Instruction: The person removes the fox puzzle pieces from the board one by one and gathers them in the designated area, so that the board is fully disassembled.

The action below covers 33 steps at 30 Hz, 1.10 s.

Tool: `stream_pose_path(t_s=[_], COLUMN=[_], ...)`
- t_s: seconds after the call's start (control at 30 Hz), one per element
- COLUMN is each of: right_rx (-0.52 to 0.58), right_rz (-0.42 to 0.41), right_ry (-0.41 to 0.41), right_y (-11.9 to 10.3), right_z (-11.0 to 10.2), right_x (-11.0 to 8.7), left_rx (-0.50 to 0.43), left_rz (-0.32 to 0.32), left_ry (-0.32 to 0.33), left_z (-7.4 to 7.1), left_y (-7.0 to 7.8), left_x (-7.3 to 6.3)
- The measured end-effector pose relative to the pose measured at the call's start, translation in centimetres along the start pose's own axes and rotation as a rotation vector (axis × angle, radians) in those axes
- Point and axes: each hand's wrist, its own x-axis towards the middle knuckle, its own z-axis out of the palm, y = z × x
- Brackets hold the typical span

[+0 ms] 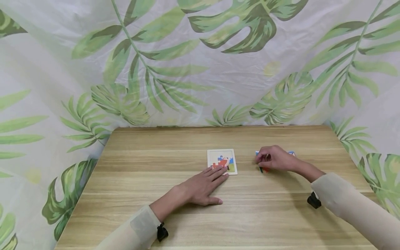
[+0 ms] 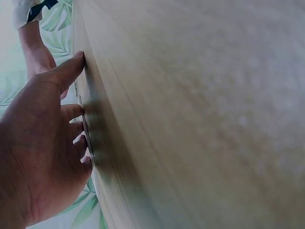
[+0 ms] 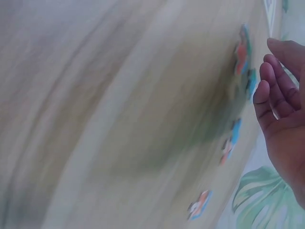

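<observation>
A shallow picture puzzle board (image 1: 221, 152) with a pale rim lies mid-table, partly filled with blue, red and green pieces. My left hand (image 1: 204, 185) rests on its near edge, fingers stretched across the rim and thumb out on the wood. To the right, my right hand (image 1: 276, 159) hovers low over loose puzzle pieces (image 3: 241, 57), its fingers loosely bent. No piece shows between its thumb and fingers in the right wrist view. From the head, this hand covers most of those pieces; a green and red bit (image 1: 261, 169) peeks out below the fingertips.
Two more loose pieces lie apart on the wood, a blue and pink one (image 3: 229, 141) and an orange and white one (image 3: 199, 205). The wooden table (image 1: 150, 166) meets a leaf-print cloth (image 1: 187, 86) at its back and sides.
</observation>
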Motion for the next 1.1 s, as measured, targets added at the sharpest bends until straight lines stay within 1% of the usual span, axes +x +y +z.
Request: stream_pose_path(t_s=[0.23, 0.57, 0.73, 0.93, 1.1], right_rx=[0.018, 0.040, 0.064, 0.078, 0.057], right_rz=[0.022, -0.014, 0.007, -0.016, -0.013], right_ry=[-0.035, -0.057, -0.079, -0.099, -0.122], right_y=[-0.9, -2.2, -2.8, -3.2, -3.3], right_z=[0.5, 1.4, 1.9, 2.1, 2.3], right_x=[2.0, 5.1, 6.3, 7.6, 8.6], left_rx=[-0.014, -0.036, -0.033, -0.040, -0.041], left_rz=[-0.011, -0.007, -0.011, -0.020, -0.012], left_ry=[-0.002, -0.004, -0.009, -0.012, -0.004], left_z=[0.0, 0.0, -0.1, -0.2, -0.2], left_y=[0.1, -0.2, -0.2, -0.1, -0.1], left_x=[0.0, 0.0, -0.1, -0.1, -0.2])
